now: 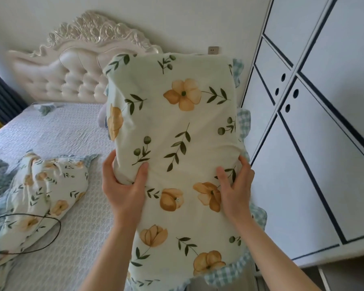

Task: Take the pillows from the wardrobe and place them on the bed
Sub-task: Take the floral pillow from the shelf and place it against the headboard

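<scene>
A long pillow point(174, 131) in a pale green floral case with a blue checked frill hangs in the air between the bed and the wardrobe. My left hand point(122, 185) grips its left edge. My right hand point(235, 185) grips its right edge. A second pillow point(44, 194) in the same floral case lies crumpled on the bed point(67, 131) at the left. The white wardrobe point(315, 122) stands at the right with its doors closed.
A cream tufted headboard point(72, 70) with carved trim stands at the far end of the bed. A thin black cable point(51, 240) loops over the lying pillow. A wall socket point(213, 50) sits beside the headboard. Dark curtains point(0, 93) hang at the far left.
</scene>
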The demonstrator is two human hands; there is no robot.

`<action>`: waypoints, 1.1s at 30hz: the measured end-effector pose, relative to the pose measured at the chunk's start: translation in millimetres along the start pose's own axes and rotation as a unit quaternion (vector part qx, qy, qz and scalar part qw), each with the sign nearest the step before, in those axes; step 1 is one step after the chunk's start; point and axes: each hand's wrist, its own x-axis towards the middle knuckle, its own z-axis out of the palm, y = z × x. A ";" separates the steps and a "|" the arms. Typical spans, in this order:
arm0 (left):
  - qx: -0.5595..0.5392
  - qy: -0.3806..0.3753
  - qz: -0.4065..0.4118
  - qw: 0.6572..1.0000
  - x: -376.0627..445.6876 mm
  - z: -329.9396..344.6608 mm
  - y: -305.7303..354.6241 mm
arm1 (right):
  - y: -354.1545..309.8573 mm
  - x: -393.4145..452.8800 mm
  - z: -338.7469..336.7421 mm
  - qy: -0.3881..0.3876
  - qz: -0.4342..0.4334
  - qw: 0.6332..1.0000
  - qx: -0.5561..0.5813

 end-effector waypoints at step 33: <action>0.386 -0.304 0.088 0.867 215.2 324.2 -145.3 | 42.4 470.2 131.6 -0.386 -0.425 0.760 -0.306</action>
